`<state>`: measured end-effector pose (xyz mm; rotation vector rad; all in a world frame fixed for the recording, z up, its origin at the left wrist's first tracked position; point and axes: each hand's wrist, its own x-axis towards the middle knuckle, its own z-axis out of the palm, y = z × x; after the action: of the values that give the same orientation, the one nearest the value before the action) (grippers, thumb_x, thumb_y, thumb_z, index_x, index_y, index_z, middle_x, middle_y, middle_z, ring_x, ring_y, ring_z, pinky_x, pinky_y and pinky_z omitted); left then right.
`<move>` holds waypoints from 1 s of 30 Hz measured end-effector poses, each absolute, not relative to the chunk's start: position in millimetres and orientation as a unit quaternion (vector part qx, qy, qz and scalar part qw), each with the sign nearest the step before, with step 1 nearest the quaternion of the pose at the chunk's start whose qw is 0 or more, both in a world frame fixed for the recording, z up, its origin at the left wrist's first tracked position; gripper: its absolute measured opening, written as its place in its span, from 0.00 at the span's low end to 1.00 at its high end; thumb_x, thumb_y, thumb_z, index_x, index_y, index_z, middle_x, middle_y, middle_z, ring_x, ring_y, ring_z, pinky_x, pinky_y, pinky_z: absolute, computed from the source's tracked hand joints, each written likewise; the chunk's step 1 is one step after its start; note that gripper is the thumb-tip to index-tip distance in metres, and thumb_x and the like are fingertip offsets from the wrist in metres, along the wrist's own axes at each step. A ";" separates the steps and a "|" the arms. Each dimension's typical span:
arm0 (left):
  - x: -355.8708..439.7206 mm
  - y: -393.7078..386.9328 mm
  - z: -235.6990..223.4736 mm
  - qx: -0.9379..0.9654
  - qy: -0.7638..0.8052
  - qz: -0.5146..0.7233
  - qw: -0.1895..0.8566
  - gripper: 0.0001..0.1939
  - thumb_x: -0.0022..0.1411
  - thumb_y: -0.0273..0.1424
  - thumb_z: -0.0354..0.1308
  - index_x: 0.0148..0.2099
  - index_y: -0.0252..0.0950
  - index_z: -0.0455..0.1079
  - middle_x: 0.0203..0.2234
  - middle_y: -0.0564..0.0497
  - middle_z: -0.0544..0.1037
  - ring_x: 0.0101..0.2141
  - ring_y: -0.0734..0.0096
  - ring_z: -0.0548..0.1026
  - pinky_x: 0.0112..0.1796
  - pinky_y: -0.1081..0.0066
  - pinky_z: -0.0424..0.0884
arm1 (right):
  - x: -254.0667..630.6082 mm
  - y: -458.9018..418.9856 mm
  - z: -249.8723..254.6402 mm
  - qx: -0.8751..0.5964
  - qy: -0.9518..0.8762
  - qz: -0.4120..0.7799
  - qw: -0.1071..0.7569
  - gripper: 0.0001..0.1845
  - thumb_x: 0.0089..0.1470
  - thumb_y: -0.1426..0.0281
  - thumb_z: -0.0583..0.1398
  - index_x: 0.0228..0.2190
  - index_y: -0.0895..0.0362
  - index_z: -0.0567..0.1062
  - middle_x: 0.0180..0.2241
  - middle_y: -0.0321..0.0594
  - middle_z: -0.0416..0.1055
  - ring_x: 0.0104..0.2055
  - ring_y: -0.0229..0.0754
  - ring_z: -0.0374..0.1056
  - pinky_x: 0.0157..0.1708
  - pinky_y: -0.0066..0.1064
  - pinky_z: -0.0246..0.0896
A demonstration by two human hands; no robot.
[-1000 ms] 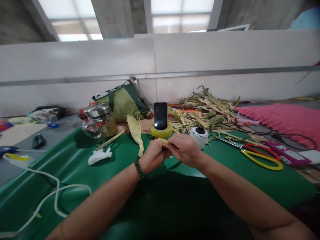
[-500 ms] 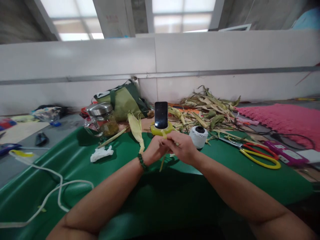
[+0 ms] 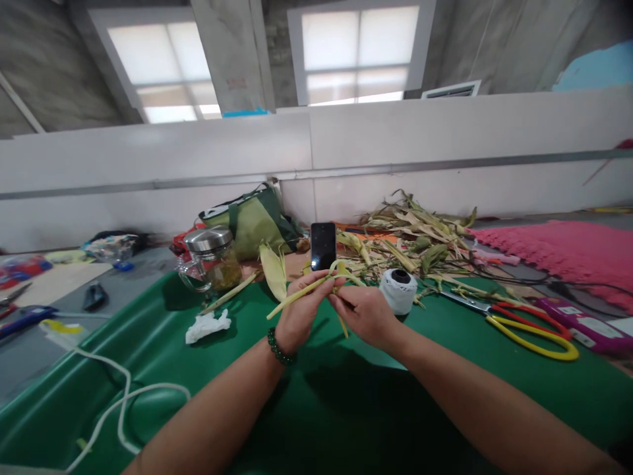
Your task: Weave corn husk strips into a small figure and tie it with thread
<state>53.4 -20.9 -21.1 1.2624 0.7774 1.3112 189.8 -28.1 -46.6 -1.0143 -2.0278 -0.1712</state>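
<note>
Just in front of the upright phone (image 3: 323, 245), the left hand (image 3: 298, 311) pinches thin yellow-green husk strips (image 3: 297, 299); the right hand (image 3: 366, 314), fingers closed narrowly, grips them too. Left of the phone lies a whole husk (image 3: 273, 270); right, a white spool (image 3: 397, 292) and, farther, scissors (image 3: 531, 330).

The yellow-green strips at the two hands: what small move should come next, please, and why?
Perhaps gently draw the strips snug with the right hand, while the left hand holds them: they curve up in what looks like a loose loop, and one end sticks out across the left hand.
</note>
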 end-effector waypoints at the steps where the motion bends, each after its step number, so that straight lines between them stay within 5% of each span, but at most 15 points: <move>1: 54.4 -21.8 -22.1 0.537 0.334 0.558 0.537 0.16 0.47 0.36 0.67 0.37 0.33 0.74 0.32 0.46 0.83 0.40 0.59 0.80 0.44 0.65 0.74 | 187.9 -30.1 -47.4 -0.405 -0.809 -0.082 0.417 0.19 0.60 0.67 0.52 0.19 0.56 0.67 0.17 0.36 0.66 0.19 0.35 0.58 0.22 0.28 0.45; 13: 54.3 -19.0 -26.8 0.494 0.324 0.576 0.565 0.18 0.44 0.39 0.68 0.37 0.33 0.75 0.33 0.46 0.82 0.36 0.60 0.80 0.43 0.63 0.73 | 181.5 -43.0 -50.3 -0.387 -0.812 -0.171 0.401 0.21 0.63 0.69 0.49 0.20 0.57 0.68 0.17 0.37 0.66 0.20 0.36 0.60 0.23 0.30 0.47; 17: 46.6 -18.9 -19.1 0.504 0.302 0.564 0.580 0.19 0.48 0.42 0.65 0.36 0.32 0.77 0.30 0.45 0.82 0.35 0.61 0.79 0.41 0.65 0.73 | 198.4 -40.0 -33.4 -0.376 -0.772 -0.167 0.484 0.16 0.60 0.63 0.54 0.23 0.56 0.70 0.21 0.38 0.68 0.25 0.38 0.63 0.27 0.29 0.54; 21: 40.9 -20.2 -17.0 0.561 0.312 0.534 0.550 0.19 0.51 0.43 0.64 0.38 0.32 0.78 0.31 0.46 0.82 0.36 0.63 0.78 0.40 0.67 0.73 | 209.7 -31.7 -25.8 -0.390 -0.760 -0.053 0.517 0.12 0.55 0.59 0.60 0.34 0.55 0.70 0.30 0.41 0.73 0.32 0.41 0.69 0.31 0.31 0.61; 25: 40.3 -20.1 -16.5 0.615 0.332 0.508 0.502 0.17 0.45 0.37 0.68 0.38 0.34 0.77 0.33 0.47 0.82 0.37 0.62 0.78 0.41 0.67 0.73 | 208.7 -27.4 -29.5 -0.358 -0.797 0.089 0.479 0.06 0.58 0.65 0.58 0.34 0.55 0.71 0.27 0.36 0.74 0.26 0.36 0.68 0.26 0.26 0.59; 30: 39.9 -19.4 -16.4 0.659 0.371 0.487 0.437 0.10 0.48 0.34 0.65 0.32 0.34 0.76 0.30 0.48 0.81 0.33 0.65 0.77 0.37 0.68 0.73 | 210.6 -33.5 -23.8 -0.345 -0.834 0.022 0.430 0.10 0.60 0.71 0.54 0.27 0.56 0.72 0.25 0.37 0.72 0.26 0.36 0.66 0.27 0.26 0.56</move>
<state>39.9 -19.4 -16.4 1.6384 0.9229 1.2123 210.6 -33.5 -23.8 -0.8609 -2.0817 0.0545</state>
